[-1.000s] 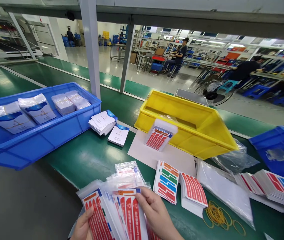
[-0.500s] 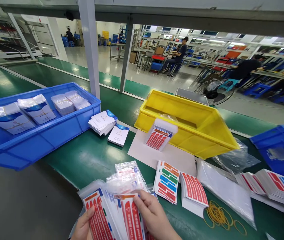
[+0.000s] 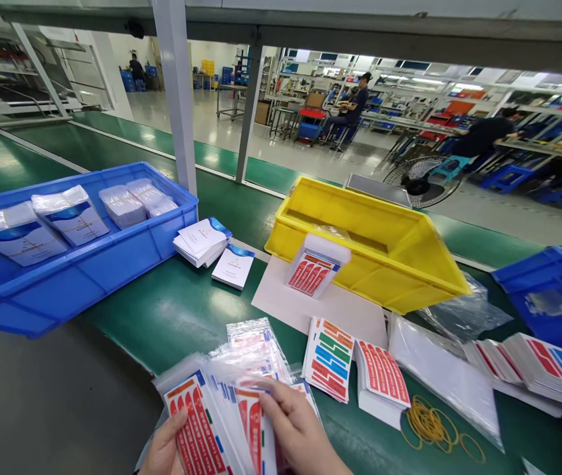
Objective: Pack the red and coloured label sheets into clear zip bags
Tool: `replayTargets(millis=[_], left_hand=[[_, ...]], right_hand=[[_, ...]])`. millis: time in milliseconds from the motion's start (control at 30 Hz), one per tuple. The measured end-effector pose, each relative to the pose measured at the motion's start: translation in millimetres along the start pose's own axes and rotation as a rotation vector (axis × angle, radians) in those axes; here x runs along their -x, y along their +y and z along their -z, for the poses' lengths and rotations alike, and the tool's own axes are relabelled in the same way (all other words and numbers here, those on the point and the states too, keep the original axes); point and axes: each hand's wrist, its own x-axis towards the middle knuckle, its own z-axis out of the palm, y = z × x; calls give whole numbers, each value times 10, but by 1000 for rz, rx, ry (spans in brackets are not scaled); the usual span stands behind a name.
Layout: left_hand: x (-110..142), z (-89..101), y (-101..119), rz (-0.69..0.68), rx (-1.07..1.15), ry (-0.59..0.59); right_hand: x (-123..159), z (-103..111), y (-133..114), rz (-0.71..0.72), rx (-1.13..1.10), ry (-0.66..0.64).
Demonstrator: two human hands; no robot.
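My left hand (image 3: 165, 445) is closed around a fanned stack of clear-bagged label sheets (image 3: 198, 425), its thumb on the front one, which bears red printed strips. At the right side of the fan my right hand (image 3: 303, 429) pinches the edge of another bagged label sheet (image 3: 250, 422); my fingertips behind it are hidden. Just beyond the hands lies a loose pile of bagged sheets (image 3: 256, 336). To its right are multicoloured label sheets (image 3: 330, 356) and a thick stack of red label sheets (image 3: 382, 376).
Yellow rubber bands (image 3: 429, 422) and clear plastic bags (image 3: 444, 376) lie at right. A yellow bin (image 3: 374, 264) stands behind an upright label pack (image 3: 313, 270). The blue bin (image 3: 88, 284) at left holds bundled packs. White booklets (image 3: 234, 267) sit beside it. A post (image 3: 177, 99) rises behind.
My right hand has shifted slightly left and down with the right-hand bagged sheets, which now overlap the fan more closely. The left hand stays in place.
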Motion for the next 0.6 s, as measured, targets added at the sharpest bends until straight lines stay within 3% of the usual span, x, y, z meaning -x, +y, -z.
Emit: replayTargets(millis=[133, 267, 333, 400, 467, 600], left_hand=[[-2, 35, 17, 0, -17, -8], [2, -25, 4, 14, 11, -14], [4, -68, -6, 18, 32, -12], [7, -100, -15, 18, 47, -6], [11, -113, -19, 18, 53, 2], [14, -75, -12, 1, 39, 33]], right_hand=[[-31, 116, 151, -76, -33, 176], [-27, 119, 265, -10, 95, 359], [2, 61, 243, -11, 113, 257], [31, -8, 178, -48, 86, 19], [44, -55, 103, -73, 56, -121], [7, -7, 58, -51, -24, 28]])
